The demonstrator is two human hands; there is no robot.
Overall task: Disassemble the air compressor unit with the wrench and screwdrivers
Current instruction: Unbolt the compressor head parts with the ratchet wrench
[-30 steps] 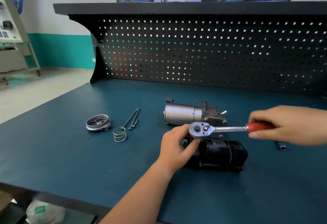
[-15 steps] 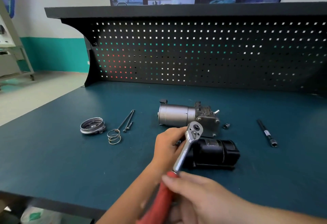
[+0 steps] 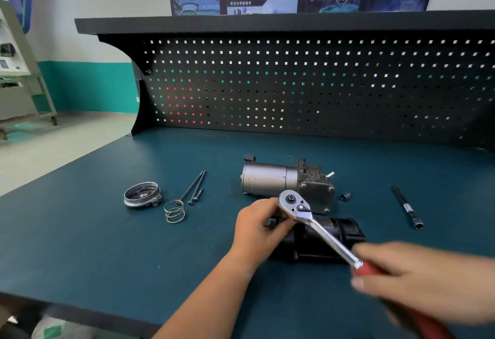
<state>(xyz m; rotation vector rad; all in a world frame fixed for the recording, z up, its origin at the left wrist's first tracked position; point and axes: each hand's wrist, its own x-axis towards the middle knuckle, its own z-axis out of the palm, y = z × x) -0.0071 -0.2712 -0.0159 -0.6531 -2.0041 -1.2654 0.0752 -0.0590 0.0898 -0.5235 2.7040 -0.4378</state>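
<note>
On the dark teal tabletop (image 3: 80,245), near its front middle, a black cylindrical compressor housing (image 3: 345,228) lies on its side. The left hand (image 3: 257,228) grips the housing's left end, its fingers (image 3: 281,224) curled round the part. The round head of a chrome ratchet wrench with a red handle (image 3: 325,235) sits over that same end, just above the left hand's fingers; what the head engages is hidden. The wrench's shaft slants down and to the right across the housing to the right hand (image 3: 417,279). That hand is blurred, but its fingers are wrapped round the red grip.

Just behind the housing lies a silver cylindrical motor with a grey cast block (image 3: 270,180) on its right end, also on its side. A small dark socket (image 3: 345,196) rests just right of the block. Further right, well apart, a long black extension bar (image 3: 407,208) lies flat.

To the left are a round grey metal end cap (image 3: 142,194), a bare wire coil spring (image 3: 174,212) just right of it, and several long thin dark bolts (image 3: 194,187) lying together beside the spring. A black perforated pegboard (image 3: 294,84) stands along the back of the tabletop.
</note>
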